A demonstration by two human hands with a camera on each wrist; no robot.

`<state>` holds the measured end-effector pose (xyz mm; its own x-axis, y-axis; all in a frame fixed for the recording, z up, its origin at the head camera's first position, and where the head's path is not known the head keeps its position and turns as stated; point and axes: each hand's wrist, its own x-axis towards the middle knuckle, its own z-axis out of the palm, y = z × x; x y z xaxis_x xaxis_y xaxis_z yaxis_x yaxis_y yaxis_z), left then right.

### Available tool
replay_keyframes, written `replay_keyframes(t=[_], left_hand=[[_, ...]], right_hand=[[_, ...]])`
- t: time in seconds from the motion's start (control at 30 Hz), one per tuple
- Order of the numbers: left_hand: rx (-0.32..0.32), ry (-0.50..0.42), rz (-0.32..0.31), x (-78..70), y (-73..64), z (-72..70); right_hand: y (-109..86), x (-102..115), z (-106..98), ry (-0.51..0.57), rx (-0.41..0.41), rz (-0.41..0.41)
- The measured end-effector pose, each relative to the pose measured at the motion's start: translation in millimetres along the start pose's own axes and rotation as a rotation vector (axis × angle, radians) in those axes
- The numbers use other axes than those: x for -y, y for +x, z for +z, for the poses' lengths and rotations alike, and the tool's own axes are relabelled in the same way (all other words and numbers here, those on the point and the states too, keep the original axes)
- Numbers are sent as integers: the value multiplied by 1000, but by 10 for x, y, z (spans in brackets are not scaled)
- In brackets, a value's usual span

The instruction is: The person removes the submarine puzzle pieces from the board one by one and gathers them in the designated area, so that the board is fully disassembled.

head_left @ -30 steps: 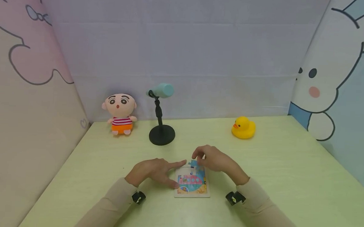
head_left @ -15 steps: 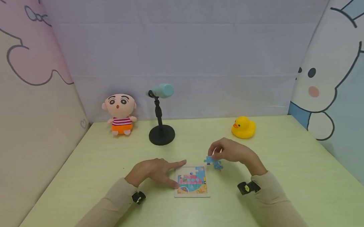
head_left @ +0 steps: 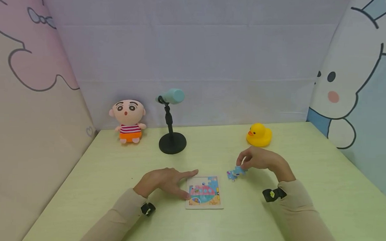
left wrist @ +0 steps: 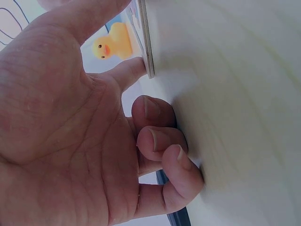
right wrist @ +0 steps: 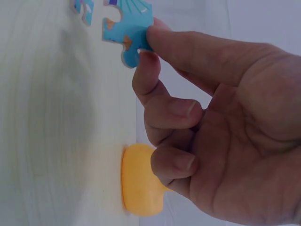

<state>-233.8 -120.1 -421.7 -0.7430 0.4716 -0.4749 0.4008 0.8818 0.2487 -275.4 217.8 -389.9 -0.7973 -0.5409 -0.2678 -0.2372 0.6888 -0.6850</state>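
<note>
The puzzle board (head_left: 204, 207), a pale square frame with a pink and blue picture, lies on the table with a gap along the picture's top-left part. Beside its left edge is my left hand (head_left: 165, 181), thumb and forefinger stretched out against the board. The other left fingers (left wrist: 160, 141) bend down to the table. My right hand (head_left: 260, 160) pinches a blue puzzle piece (right wrist: 129, 23) between thumb and forefinger, to the right of the board. Part of another blue piece (right wrist: 84, 10) shows alongside; whether the two join, I cannot tell.
At the back stand a plush doll (head_left: 129, 118) and a black stand (head_left: 172, 143) bearing a light-blue cylinder (head_left: 174, 95). A yellow rubber duck (head_left: 258, 135) sits behind my right hand. Walls enclose the table (head_left: 321, 196) at the back and sides.
My right hand has lifted blue puzzle pieces off the board's top and carried them right, above the table. The left hand stays at the board's edge.
</note>
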Motion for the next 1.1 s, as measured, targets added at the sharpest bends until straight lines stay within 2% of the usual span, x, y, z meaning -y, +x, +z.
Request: replay_keyframes(t=[0.23, 0.5, 1.1], left_hand=[[-5, -15, -14, 10, 12, 16], [-8, -17, 6, 11, 8, 5], [-5, -22, -17, 2, 5, 23]], right_hand=[[-23, -153, -41, -28, 15, 51], [-10, -317, -57, -37, 36, 77], [-9, -318, -43, -50, 30, 190]])
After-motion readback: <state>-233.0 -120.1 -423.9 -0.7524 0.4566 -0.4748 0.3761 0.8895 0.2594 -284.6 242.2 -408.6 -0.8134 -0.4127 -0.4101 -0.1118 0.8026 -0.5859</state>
